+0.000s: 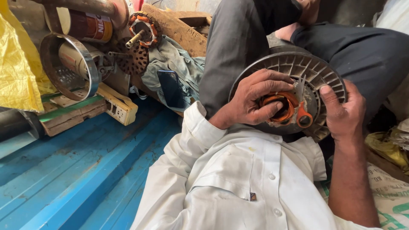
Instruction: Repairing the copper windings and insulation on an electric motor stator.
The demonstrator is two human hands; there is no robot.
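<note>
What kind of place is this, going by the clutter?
Probably a small motor repair workshop. The left hand and right hand work on a finned motor housing with orange-taped windings; another wound stator and a metal ring lie nearby.

A white button-up shirt (251, 179), long-sleeved, and dark grey trousers (238, 47).
</note>
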